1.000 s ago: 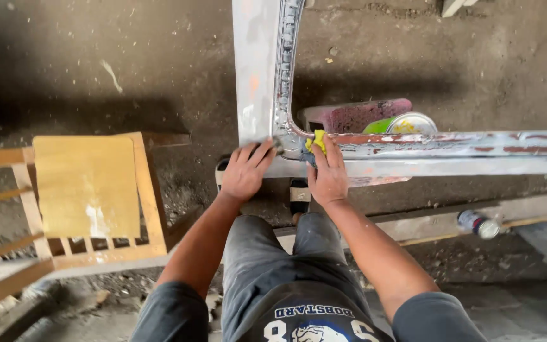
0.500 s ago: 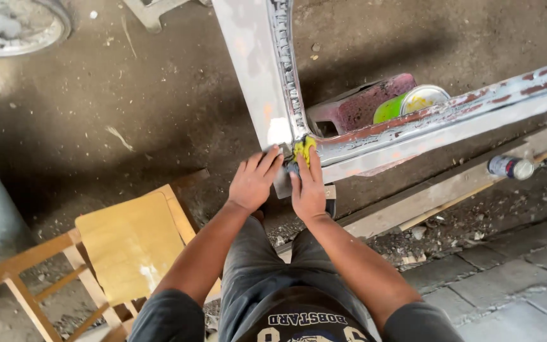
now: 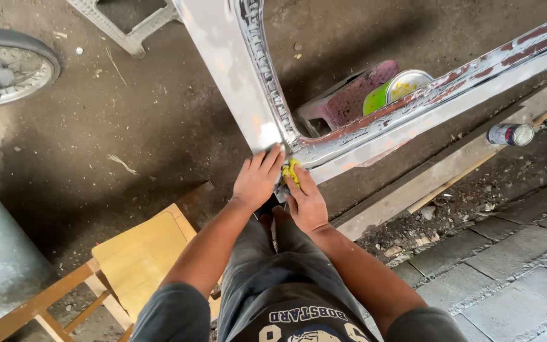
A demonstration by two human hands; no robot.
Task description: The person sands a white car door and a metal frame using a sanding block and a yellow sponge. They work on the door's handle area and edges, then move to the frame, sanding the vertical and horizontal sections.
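Frame centre: left hand (image 3: 257, 180) flat, fingers spread, on bare-metal door frame (image 3: 235, 82) corner. Right hand (image 3: 305, 201) pinches yellow pad (image 3: 291, 171) against it. Upper right: open tin (image 3: 397, 88) (green-yellow filler inside) on pink stool (image 3: 343, 101).

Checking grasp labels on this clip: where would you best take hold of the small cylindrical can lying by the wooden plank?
Probably around the middle of the small cylindrical can, coming from above. It lies on its side on the ground beside the long wooden plank, one round end facing the camera, so its curved sides look free for fingers to close across.
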